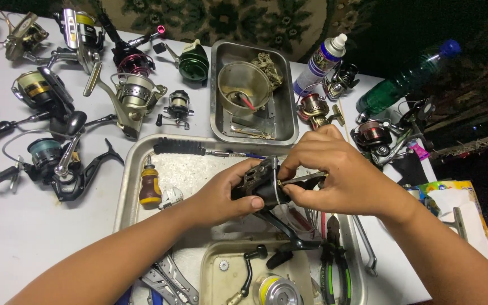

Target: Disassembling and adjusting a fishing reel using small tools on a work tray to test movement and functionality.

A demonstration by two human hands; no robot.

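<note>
Head view: black reel body (261,183) held above the middle of the large steel tray (124,192), clear of its floor. Left hand (221,197) wraps it from below, thumb across the lower side, fingers closed around it. Right hand (334,172) pinches a thin metal tool or shaft (303,178) at the body's right face; which of the two, cannot tell.

Handling, as a judgement: small, stiff, fairly light, likely greasy and slick. Thin stem below (280,226) looks weakest; grip belongs on the thick housing, not the stem or handle.

In the tray: yellow stubby screwdriver (150,186) near its left edge, pliers with green grips (334,265) by its near right corner, a smaller tray (213,277) inside at the near edge.

On the tabletop: deep pan (289,118) behind the tray, several spinning reels (52,96) towards the far left corner, green bottle (408,79) at the far right
</note>
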